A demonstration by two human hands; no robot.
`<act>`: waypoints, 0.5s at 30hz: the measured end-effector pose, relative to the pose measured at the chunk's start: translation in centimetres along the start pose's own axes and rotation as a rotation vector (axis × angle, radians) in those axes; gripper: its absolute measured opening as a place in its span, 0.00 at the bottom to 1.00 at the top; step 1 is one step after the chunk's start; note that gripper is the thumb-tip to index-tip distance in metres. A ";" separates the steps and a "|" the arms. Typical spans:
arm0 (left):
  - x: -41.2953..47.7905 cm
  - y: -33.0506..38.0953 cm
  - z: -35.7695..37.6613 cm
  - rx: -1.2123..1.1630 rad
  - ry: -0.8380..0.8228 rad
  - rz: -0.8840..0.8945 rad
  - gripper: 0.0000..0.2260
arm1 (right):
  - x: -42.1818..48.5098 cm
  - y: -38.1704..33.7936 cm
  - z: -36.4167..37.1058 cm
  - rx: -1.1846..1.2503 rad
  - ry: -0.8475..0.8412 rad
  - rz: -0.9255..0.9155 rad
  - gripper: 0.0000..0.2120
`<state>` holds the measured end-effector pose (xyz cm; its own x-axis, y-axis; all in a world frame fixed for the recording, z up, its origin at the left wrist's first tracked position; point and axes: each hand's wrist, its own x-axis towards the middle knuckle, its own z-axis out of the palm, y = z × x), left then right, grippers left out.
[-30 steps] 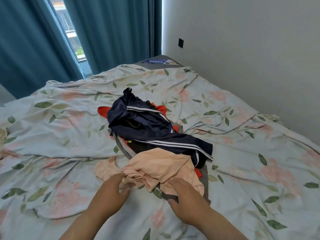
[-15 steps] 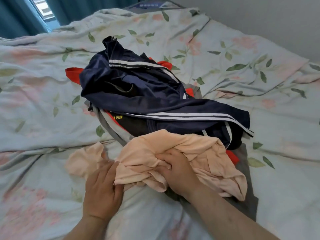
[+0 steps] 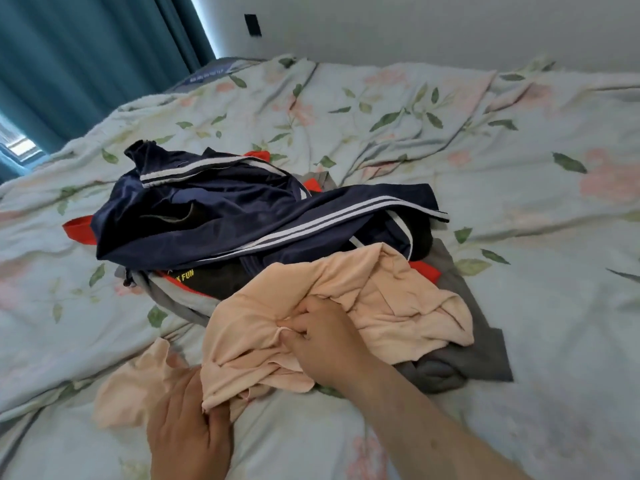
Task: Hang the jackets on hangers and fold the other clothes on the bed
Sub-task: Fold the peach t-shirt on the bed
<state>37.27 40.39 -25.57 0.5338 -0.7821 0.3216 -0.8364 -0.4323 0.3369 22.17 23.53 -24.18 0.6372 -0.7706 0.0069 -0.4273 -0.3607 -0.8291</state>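
A crumpled peach garment (image 3: 349,296) lies at the near side of a clothes pile on the bed. My right hand (image 3: 325,337) grips a bunch of its fabric in the middle. My left hand (image 3: 188,427) holds its lower left edge, fingers partly under the cloth. Behind it a navy jacket with white stripes (image 3: 242,209) lies across the pile. Under the jacket show a red garment (image 3: 78,232), a dark garment with yellow lettering (image 3: 204,278) and a grey garment (image 3: 481,358).
The bed is covered by a wrinkled pale floral sheet (image 3: 519,202). Teal curtains (image 3: 86,64) hang at the far left and a white wall with a dark switch (image 3: 252,25) runs behind the bed.
My hands went from reaching to grasping the peach garment and bunched it up. The view has swung up and left, showing curtains and wall again.
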 end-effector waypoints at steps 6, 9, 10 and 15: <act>0.2 0.0 -0.8 -0.083 -0.104 -0.026 0.25 | -3.4 -4.0 -1.5 -0.138 0.037 0.151 0.17; 0.3 -0.2 -2.1 -0.183 -0.186 0.016 0.23 | -7.0 -6.5 -1.6 -0.248 0.086 0.230 0.21; 0.2 -0.2 -2.8 -0.231 -0.208 0.061 0.21 | -8.7 -7.4 -1.6 -0.258 0.121 0.257 0.22; -2.2 0.4 -8.4 -0.573 -0.462 0.227 0.09 | -17.9 -12.2 -1.9 -0.256 0.187 0.359 0.23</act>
<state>36.80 45.67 -18.69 0.1453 -0.9863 0.0777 -0.6572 -0.0375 0.7527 14.73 40.73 -13.12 0.3046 -0.9429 -0.1348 -0.7581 -0.1544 -0.6336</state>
